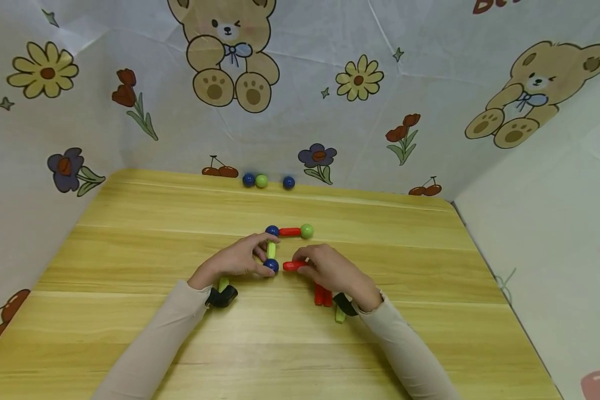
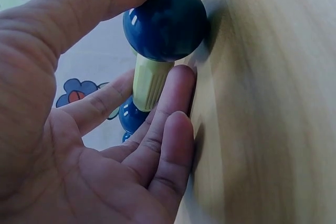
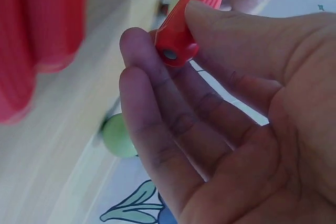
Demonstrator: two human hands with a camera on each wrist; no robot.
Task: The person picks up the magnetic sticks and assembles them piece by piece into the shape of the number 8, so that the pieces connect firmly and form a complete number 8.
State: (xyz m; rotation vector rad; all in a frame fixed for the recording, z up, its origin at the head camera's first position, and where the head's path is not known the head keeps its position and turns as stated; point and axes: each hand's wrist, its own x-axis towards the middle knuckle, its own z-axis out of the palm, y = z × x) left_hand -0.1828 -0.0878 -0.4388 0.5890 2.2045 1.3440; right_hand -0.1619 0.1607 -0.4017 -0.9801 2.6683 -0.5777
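My left hand (image 1: 241, 256) steadies a chain of magnetic rods and balls, its thumb against the near blue ball (image 1: 271, 266) and a finger by the far blue ball (image 1: 272, 229). A yellow-green rod (image 2: 151, 83) joins these two balls. From the far ball a red rod (image 1: 290, 231) runs right to a green ball (image 1: 307, 231). My right hand (image 1: 334, 270) pinches a loose red magnetic rod (image 3: 189, 22) between thumb and fingers. One end of that rod points at the near blue ball, a small gap apart; a grey metal tip shows at its other end.
Two red rods (image 1: 323, 295) lie side by side below my right hand, with a yellow-green rod (image 1: 340, 315) by that wrist. Another yellow-green rod (image 1: 223, 284) is partly hidden by the left wrist strap. Along the back edge sit two blue balls (image 1: 289, 182) and a green ball (image 1: 261, 181).
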